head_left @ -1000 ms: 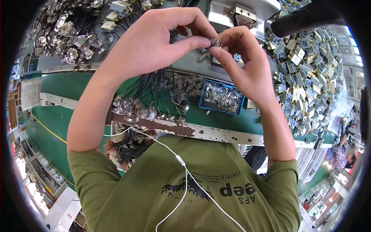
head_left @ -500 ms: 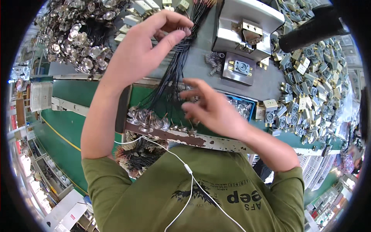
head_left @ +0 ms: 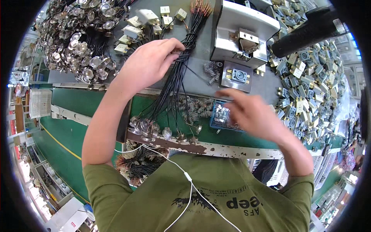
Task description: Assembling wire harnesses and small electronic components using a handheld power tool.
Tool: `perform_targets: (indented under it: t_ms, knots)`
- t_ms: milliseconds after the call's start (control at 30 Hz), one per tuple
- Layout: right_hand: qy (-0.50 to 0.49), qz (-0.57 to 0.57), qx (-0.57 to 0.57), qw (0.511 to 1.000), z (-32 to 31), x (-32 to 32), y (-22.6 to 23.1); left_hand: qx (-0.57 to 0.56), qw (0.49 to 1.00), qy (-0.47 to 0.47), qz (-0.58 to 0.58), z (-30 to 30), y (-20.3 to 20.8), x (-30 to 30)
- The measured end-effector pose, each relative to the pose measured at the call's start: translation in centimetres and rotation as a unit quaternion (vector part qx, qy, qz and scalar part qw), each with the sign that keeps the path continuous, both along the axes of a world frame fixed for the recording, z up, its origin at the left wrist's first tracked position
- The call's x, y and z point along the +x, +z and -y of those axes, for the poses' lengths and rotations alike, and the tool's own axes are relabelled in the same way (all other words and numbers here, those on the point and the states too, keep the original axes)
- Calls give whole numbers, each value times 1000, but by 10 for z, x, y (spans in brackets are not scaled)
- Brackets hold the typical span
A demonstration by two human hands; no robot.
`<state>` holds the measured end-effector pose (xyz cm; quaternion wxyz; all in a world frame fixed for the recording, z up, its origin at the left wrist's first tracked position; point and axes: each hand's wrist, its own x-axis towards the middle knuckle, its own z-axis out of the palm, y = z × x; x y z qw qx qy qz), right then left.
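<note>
My left hand (head_left: 152,63) is closed in a pinch beside a bundle of black wires (head_left: 179,69). A small ridged piece, apparently a coil spring (head_left: 177,51), shows at its fingertips. The wires are tied near their top, with copper-coloured ends upward and round metal discs (head_left: 145,128) hanging at the table's near edge. To the right, my right hand (head_left: 255,114) is blurred by motion, its fingers apart and nothing visible in them. It hovers over a blue tray (head_left: 211,123) of small metal parts, partly hiding it. Several coil springs (head_left: 197,108) lie left of the tray.
A metal fixture (head_left: 241,34) stands at the back, with a grey block bearing a switch body (head_left: 240,75) before it. Grey and cream switch bodies (head_left: 305,92) heap at right; wired discs (head_left: 83,46) pile at left. A black tube (head_left: 301,36) juts in upper right.
My right hand has moved right, from beside the wires to over the blue tray. My left hand has come nearer and lower along the bundle, still pinched. The springs and tray are now more exposed.
</note>
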<state>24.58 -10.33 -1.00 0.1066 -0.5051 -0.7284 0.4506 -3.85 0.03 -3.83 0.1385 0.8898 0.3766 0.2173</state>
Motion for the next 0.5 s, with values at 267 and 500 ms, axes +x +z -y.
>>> perform_targets:
  t_ms: [267,500]
  knots:
    - [20,0,-164,986,-30,27,19,-6,1000,15,16,-9,-12,3]
    - [7,193,328,925,0,33,-19,55,996,-46,52,9,15,30]
